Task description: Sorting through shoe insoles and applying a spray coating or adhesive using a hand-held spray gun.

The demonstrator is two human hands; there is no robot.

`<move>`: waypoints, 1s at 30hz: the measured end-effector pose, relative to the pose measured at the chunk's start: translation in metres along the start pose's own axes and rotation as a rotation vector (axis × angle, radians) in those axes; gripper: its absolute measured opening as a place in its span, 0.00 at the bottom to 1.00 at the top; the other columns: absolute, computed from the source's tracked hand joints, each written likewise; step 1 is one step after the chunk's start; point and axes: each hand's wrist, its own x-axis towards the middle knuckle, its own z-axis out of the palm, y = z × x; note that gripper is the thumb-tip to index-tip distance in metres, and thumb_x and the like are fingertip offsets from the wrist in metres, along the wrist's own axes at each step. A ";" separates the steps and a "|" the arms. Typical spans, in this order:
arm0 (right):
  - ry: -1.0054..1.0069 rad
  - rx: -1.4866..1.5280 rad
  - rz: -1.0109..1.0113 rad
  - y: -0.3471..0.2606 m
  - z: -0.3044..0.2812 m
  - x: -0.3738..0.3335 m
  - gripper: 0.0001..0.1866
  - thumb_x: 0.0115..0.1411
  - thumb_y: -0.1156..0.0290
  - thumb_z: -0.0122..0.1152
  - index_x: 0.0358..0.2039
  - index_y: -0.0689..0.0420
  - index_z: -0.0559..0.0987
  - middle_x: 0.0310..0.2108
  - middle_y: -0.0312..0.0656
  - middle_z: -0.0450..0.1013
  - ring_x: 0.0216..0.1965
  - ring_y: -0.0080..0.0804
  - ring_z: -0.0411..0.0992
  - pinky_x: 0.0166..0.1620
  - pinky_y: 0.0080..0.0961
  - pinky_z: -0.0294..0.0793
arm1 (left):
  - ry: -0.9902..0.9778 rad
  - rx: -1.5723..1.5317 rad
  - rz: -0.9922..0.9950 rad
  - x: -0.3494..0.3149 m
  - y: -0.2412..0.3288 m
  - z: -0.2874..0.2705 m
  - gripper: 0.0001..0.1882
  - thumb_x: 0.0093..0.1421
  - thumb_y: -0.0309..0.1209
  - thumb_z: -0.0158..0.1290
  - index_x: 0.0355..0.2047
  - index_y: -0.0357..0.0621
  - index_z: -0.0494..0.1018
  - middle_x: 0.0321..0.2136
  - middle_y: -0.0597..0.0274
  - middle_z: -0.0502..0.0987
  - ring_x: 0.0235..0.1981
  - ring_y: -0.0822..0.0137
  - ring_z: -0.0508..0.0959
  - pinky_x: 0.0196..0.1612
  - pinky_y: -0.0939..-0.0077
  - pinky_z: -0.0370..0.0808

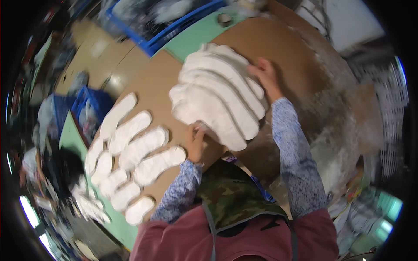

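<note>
A fanned pile of white insoles (pixel 209 93) lies on the brown board before me, its layers overlapping like steps. At the pile's near left edge is my left hand (pixel 196 141), its fingers closed in a pinch on the rim of an insole. My right hand (pixel 266 77) is at the far right side of the pile, fingers bent in against the edge of the insoles; its fingertips are slightly blurred. To the left, several separate insoles (pixel 143 145) are spread in two slanting rows, larger ones beside smaller ones.
The brown board (pixel 296 56) rests on a pale green table (pixel 191 37). A roll of tape (pixel 224 19) and a blue crate (pixel 150 45) are at the far side. White gloves (pixel 89 202) lie at the left edge, and a blue basket (pixel 93 104) stands beyond. White dust or scraps cover the board's right side.
</note>
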 end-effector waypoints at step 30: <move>-0.379 0.117 -0.074 0.143 -0.218 0.071 0.26 0.54 0.64 0.59 0.52 0.61 0.71 0.48 0.45 0.72 0.51 0.32 0.67 0.55 0.25 0.61 | -0.583 0.020 0.057 0.053 -0.063 0.241 0.15 0.63 0.30 0.46 0.47 0.34 0.67 0.42 0.55 0.73 0.39 0.63 0.75 0.41 0.70 0.74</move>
